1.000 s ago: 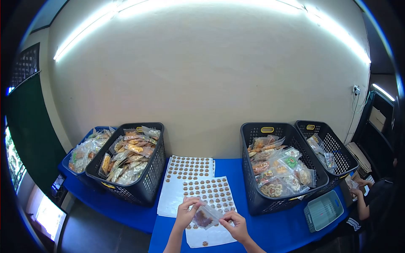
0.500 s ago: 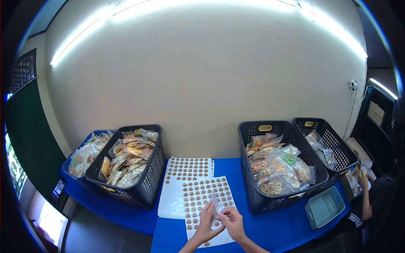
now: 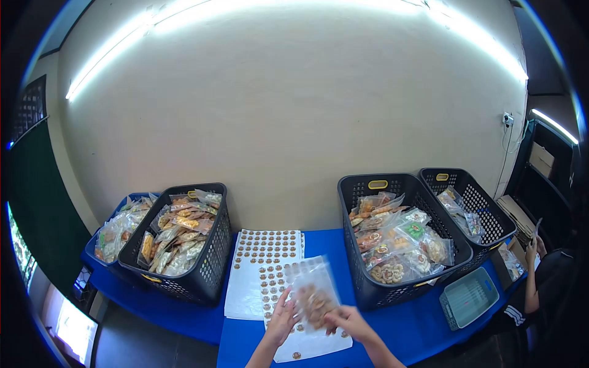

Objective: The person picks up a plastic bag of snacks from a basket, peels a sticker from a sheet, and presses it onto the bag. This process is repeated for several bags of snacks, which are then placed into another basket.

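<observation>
A clear plastic snack bag with brown pieces in its lower part is raised over the sticker sheet, blurred by motion. My right hand pinches the bag's lower right corner. At the bag's left edge, my left hand has its fingers apart and stretched upward, not wrapped round it. Rows of small round brown stickers cover the sheet, part of which the bag and hands hide. Behind and to the left lies a stack of similar sheets.
A black basket of bagged snacks stands left, beside a blue basket. On the right are another filled black basket, a further black one and a grey-green bin. Far right, a person handles something thin.
The bag has swung up flat into view, its brown contents now showing. My hands have moved apart, the left one off the bag's upper part. The person's hands at right have risen.
</observation>
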`<state>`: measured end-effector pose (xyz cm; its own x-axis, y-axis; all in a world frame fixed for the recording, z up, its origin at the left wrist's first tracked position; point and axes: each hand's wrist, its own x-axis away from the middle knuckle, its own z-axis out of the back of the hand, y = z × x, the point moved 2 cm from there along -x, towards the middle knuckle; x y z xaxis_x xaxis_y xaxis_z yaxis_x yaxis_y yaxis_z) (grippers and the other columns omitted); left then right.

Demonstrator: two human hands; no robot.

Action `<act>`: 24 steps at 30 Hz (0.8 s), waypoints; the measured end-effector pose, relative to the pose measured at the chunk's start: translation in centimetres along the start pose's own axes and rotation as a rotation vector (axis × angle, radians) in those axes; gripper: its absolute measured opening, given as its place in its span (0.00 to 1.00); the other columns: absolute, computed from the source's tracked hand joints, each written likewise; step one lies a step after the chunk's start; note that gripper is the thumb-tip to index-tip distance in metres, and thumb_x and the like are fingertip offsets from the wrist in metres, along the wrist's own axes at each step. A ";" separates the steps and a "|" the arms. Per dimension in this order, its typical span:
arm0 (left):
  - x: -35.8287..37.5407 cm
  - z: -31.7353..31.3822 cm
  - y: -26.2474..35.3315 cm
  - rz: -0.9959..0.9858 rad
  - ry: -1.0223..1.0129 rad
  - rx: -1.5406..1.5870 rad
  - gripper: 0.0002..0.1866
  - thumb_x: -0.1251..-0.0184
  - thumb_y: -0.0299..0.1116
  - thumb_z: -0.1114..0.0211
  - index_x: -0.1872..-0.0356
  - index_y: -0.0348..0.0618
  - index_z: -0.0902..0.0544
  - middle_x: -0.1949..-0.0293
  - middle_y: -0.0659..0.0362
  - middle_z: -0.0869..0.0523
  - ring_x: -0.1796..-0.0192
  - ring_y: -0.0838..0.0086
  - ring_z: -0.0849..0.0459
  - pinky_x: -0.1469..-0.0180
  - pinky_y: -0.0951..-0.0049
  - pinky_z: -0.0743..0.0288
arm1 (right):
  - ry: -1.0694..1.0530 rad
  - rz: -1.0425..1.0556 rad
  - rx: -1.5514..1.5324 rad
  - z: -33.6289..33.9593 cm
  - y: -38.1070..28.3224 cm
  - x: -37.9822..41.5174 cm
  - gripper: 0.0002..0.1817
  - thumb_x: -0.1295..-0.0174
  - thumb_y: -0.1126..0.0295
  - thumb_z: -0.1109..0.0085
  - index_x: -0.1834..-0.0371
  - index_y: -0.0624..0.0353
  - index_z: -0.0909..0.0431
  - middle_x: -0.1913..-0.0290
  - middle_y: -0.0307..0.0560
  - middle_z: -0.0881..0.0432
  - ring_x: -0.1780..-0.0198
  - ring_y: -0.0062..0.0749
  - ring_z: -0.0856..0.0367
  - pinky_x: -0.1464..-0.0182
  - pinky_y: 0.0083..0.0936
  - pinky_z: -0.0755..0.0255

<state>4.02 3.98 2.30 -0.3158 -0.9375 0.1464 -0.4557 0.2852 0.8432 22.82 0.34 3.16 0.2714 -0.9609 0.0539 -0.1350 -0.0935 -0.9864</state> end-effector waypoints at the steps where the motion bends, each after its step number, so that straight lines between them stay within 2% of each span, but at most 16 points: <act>1: 0.1 -0.3 0.2 -0.028 -0.039 -0.020 0.26 0.30 0.39 0.57 0.35 0.43 0.51 0.36 0.49 0.40 0.39 0.61 0.34 0.38 0.64 0.38 | 0.085 0.069 -0.019 1.3 -0.2 -0.1 0.16 0.39 0.62 0.46 0.61 0.66 0.26 0.70 0.43 0.20 0.75 0.25 0.21 0.71 0.17 0.28; 3: 0.3 -0.6 0.4 -0.083 -0.117 -0.059 0.27 0.30 0.39 0.57 0.34 0.43 0.52 0.36 0.48 0.41 0.37 0.58 0.36 0.37 0.62 0.40 | 0.383 0.195 -0.235 3.8 -2.6 -0.4 0.19 0.38 0.59 0.49 0.58 0.68 0.29 0.67 0.47 0.20 0.70 0.28 0.21 0.68 0.21 0.26; 5: 0.5 -0.4 0.5 -0.023 -0.108 -0.104 0.27 0.30 0.40 0.56 0.35 0.41 0.50 0.38 0.48 0.38 0.37 0.59 0.35 0.37 0.62 0.40 | 0.373 0.377 -0.431 5.6 -7.0 -0.3 0.24 0.37 0.56 0.52 0.52 0.69 0.34 0.59 0.54 0.23 0.63 0.32 0.21 0.63 0.24 0.24; 7: 0.7 0.1 0.6 0.020 -0.095 -0.166 0.27 0.30 0.41 0.55 0.36 0.41 0.49 0.39 0.48 0.36 0.39 0.60 0.33 0.38 0.63 0.39 | 0.390 0.367 -0.451 7.8 -7.5 -0.6 0.23 0.35 0.55 0.57 0.49 0.66 0.37 0.54 0.55 0.26 0.60 0.35 0.22 0.61 0.25 0.25; 8: 0.8 0.4 0.6 0.021 -0.076 -0.186 0.27 0.31 0.40 0.54 0.36 0.40 0.48 0.40 0.48 0.35 0.39 0.61 0.32 0.38 0.64 0.38 | 0.413 0.291 -0.476 8.4 -7.1 -0.6 0.21 0.35 0.60 0.55 0.48 0.67 0.38 0.55 0.55 0.25 0.60 0.35 0.21 0.57 0.25 0.26; 11: 0.4 2.1 0.5 0.003 -0.025 -0.232 0.25 0.31 0.39 0.52 0.38 0.39 0.44 0.42 0.50 0.31 0.41 0.63 0.29 0.41 0.67 0.36 | 0.373 0.227 -0.254 8.3 -5.0 -0.3 0.20 0.36 0.66 0.54 0.45 0.67 0.38 0.54 0.55 0.25 0.60 0.33 0.21 0.57 0.26 0.26; 12: 0.2 3.0 0.6 -0.007 -0.008 -0.245 0.24 0.31 0.38 0.52 0.39 0.39 0.43 0.43 0.50 0.30 0.42 0.64 0.29 0.42 0.68 0.35 | 0.368 0.225 -0.229 7.5 -5.2 0.1 0.18 0.37 0.70 0.53 0.47 0.67 0.35 0.58 0.53 0.23 0.62 0.31 0.21 0.58 0.25 0.26; 13: 0.3 3.9 0.8 -0.016 0.017 -0.256 0.23 0.32 0.37 0.52 0.39 0.39 0.41 0.44 0.50 0.29 0.42 0.65 0.28 0.43 0.69 0.34 | 0.364 0.182 -0.218 7.1 -5.1 0.5 0.16 0.37 0.70 0.52 0.48 0.67 0.34 0.59 0.52 0.23 0.63 0.30 0.21 0.59 0.25 0.26; 14: 0.6 3.9 2.0 -0.055 0.080 -0.251 0.21 0.33 0.35 0.50 0.42 0.37 0.37 0.47 0.52 0.26 0.44 0.68 0.27 0.46 0.71 0.32 | 0.354 0.136 -0.208 6.9 -4.8 0.9 0.15 0.37 0.70 0.52 0.50 0.67 0.32 0.60 0.52 0.22 0.64 0.30 0.21 0.60 0.25 0.26; 18: -0.1 8.2 5.9 -0.327 0.216 -0.321 0.15 0.35 0.31 0.47 0.49 0.38 0.30 0.52 0.55 0.23 0.49 0.71 0.24 0.46 0.73 0.35 | 0.341 0.058 -0.178 5.5 -3.0 1.6 0.11 0.39 0.72 0.51 0.56 0.67 0.28 0.65 0.50 0.20 0.67 0.27 0.21 0.63 0.21 0.26; 22: -0.1 10.7 13.7 -0.578 0.388 -0.472 0.11 0.38 0.23 0.48 0.53 0.37 0.28 0.57 0.58 0.22 0.54 0.75 0.24 0.47 0.76 0.34 | 0.399 -0.002 -0.202 5.9 0.1 1.0 0.09 0.39 0.74 0.52 0.58 0.67 0.27 0.66 0.49 0.20 0.69 0.26 0.21 0.65 0.19 0.27; 24: -0.9 12.5 16.9 -0.677 0.442 -0.535 0.10 0.37 0.22 0.49 0.55 0.36 0.28 0.59 0.58 0.22 0.55 0.77 0.25 0.47 0.78 0.34 | 0.440 -0.023 -0.225 6.1 1.1 0.5 0.09 0.39 0.74 0.52 0.59 0.66 0.27 0.66 0.48 0.20 0.69 0.25 0.21 0.65 0.18 0.27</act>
<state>-13.85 12.13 9.97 0.2656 -0.8911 -0.3679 0.0474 -0.3690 0.9282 28.58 1.33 1.14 -0.1450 -0.9722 0.1840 -0.3493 -0.1237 -0.9288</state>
